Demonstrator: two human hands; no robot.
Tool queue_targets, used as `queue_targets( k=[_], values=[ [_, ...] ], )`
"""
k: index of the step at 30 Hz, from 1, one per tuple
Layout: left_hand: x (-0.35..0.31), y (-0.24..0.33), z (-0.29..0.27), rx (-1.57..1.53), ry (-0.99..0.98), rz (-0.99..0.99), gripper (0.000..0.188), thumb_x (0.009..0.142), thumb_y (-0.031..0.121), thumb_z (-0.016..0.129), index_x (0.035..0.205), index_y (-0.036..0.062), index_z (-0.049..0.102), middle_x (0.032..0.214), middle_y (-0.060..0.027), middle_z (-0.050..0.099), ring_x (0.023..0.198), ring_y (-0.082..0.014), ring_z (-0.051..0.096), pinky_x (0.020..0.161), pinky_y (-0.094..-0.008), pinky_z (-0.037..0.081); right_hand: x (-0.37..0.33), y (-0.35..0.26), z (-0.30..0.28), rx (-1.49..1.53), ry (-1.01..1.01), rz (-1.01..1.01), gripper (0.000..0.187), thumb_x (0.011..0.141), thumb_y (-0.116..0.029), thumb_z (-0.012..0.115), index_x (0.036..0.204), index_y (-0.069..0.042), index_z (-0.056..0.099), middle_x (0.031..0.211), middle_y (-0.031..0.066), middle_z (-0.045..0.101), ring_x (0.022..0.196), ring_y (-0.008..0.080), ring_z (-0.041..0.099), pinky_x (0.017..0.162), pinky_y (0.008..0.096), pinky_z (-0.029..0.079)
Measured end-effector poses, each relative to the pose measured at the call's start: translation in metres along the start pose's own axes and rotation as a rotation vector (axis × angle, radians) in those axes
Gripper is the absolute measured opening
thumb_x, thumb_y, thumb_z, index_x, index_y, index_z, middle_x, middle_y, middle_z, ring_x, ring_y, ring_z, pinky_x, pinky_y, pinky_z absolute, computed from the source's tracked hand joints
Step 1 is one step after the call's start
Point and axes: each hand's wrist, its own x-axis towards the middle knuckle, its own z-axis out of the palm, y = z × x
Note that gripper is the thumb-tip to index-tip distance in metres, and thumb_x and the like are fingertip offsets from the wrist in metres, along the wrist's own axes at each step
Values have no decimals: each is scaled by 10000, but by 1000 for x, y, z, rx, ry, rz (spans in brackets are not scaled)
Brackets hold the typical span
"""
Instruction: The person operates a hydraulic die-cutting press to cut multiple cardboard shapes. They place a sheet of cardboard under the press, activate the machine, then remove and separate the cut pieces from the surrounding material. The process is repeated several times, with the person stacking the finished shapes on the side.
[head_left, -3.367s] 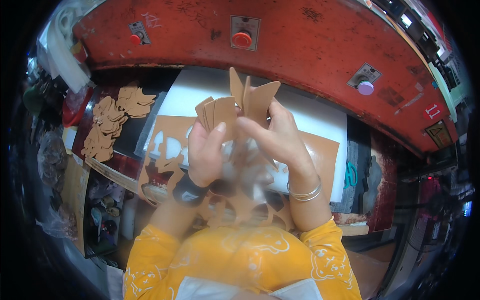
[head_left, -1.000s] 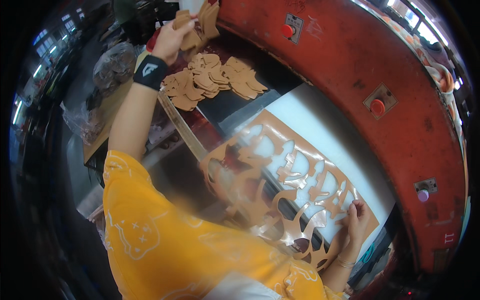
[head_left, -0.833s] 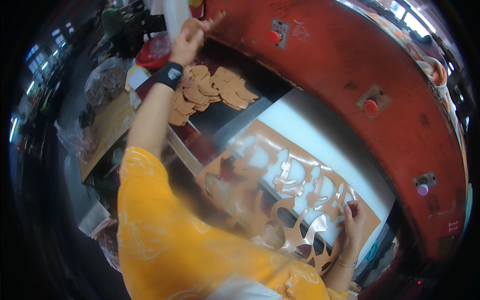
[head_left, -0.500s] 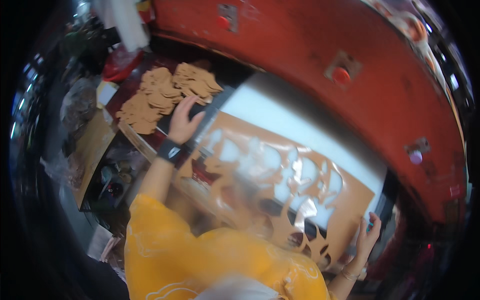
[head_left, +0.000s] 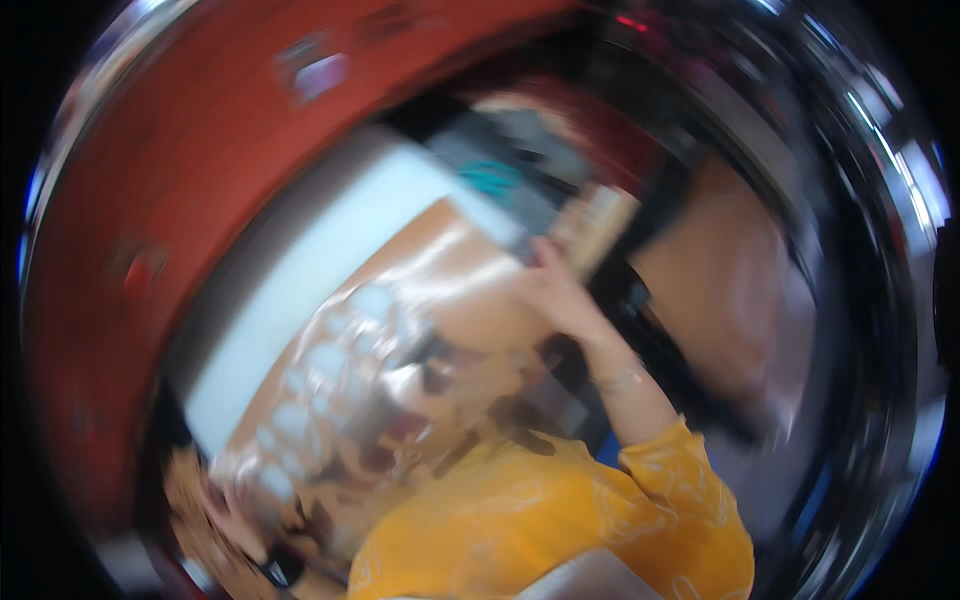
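Observation:
A glossy tan sheet with rows of cut-out holes lies slanted over a white board; its near part is a torn-looking web of strips. My right hand is at the sheet's right end, thumb side over its surface; motion smears the fingers, so whether they grip the edge is unclear. Down at the left end my left hand, with a dark wristband, is beside the sheet's corner and a heap of tan cut pieces. Its fingers are blurred too.
A red machine beam with button fittings runs along the far side. Past the sheet's right end are a teal coil on a grey surface and a pale block. More tan sheet material lies farther right.
The view has swung to the right, so the sheet slants the other way and the cut pieces are now at lower left. My right hand remains by the sheet's right end.

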Motion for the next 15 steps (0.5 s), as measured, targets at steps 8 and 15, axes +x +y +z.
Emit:
queue_targets(
  k=[8, 15],
  values=[
    [42, 48, 46, -175, -537, -126, 118, 881, 122, 656, 806, 39, 619, 733, -26, 590, 653, -121, 524, 538, -292, 426, -193, 44, -70, -181, 377, 113, 274, 780, -207, 708, 946, 10, 684, 806, 173, 684, 746, 237, 687, 694, 342, 524],
    [-22, 119, 258, -7, -1401, 349, 393, 938, 172, 596, 1296, 42, 497, 1009, -51, 621, 816, -98, 566, 699, -227, 464, -408, 156, -118, 184, 1278, 396, 217, 826, -104, 665, 1001, 23, 672, 837, 79, 693, 729, 140, 619, 678, 278, 510]
  ],
)
